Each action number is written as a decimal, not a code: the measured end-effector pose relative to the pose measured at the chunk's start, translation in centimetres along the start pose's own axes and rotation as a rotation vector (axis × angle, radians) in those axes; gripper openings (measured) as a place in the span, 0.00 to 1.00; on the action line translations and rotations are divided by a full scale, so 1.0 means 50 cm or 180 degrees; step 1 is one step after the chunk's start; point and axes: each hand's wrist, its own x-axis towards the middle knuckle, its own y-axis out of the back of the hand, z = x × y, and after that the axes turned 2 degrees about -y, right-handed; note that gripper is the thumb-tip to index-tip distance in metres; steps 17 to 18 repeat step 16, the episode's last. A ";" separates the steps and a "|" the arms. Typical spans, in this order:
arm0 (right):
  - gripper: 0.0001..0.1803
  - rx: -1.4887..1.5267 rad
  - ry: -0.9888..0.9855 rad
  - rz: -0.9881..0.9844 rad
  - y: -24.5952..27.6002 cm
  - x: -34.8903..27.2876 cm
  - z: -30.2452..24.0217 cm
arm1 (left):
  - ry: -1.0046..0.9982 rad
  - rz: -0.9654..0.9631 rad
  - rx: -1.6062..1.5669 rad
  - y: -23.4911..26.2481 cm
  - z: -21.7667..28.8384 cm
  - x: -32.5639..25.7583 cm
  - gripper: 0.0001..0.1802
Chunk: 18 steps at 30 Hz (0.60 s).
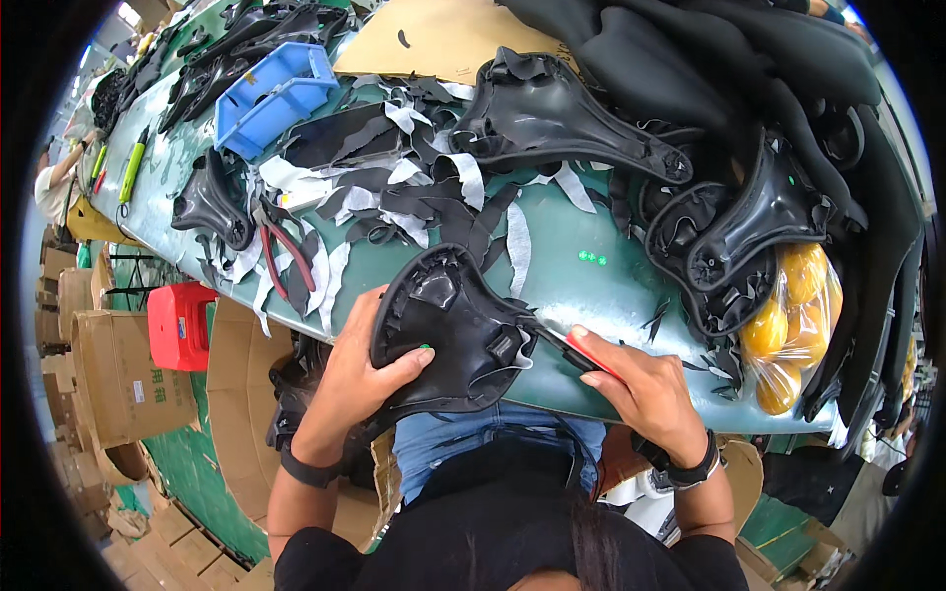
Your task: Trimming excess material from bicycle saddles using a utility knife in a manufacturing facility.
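Note:
A black bicycle saddle, underside up, is held at the table's near edge. My left hand grips its left side, the thumb lying over the hollow. From the right, my right hand is closed around a red-and-black utility knife. The knife's tip meets the saddle's right rim, where a strip of cover material hangs loose. Black and white offcut strips lie beyond the saddle. To their left are red-handled pliers and a small black saddle.
More black saddles pile up at the far and right side. A bag of orange fruit sits on the table's right edge. A blue bin stands far left, near a green cutter. Cardboard boxes and a red stool stand left.

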 end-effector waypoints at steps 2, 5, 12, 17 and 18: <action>0.27 -0.0268 0.0095 -0.0046 -0.001 0.017 -0.004 | -0.0009 -0.0065 0.0030 0.003 -0.001 0.001 0.35; 0.29 -0.0641 0.0118 -0.0198 -0.006 0.017 -0.017 | -0.0099 0.0004 -0.0124 -0.002 -0.012 -0.004 0.32; 0.32 0.0907 -0.0928 0.0036 -0.094 -0.062 -0.073 | 0.0030 0.0895 -0.0073 -0.071 0.004 -0.071 0.22; 0.35 0.1863 -0.2434 -0.0968 -0.056 -0.075 -0.145 | 0.0176 0.1233 -0.0050 -0.111 -0.008 -0.115 0.26; 0.35 0.1863 -0.2434 -0.0968 -0.056 -0.075 -0.145 | 0.0176 0.1233 -0.0050 -0.111 -0.008 -0.115 0.26</action>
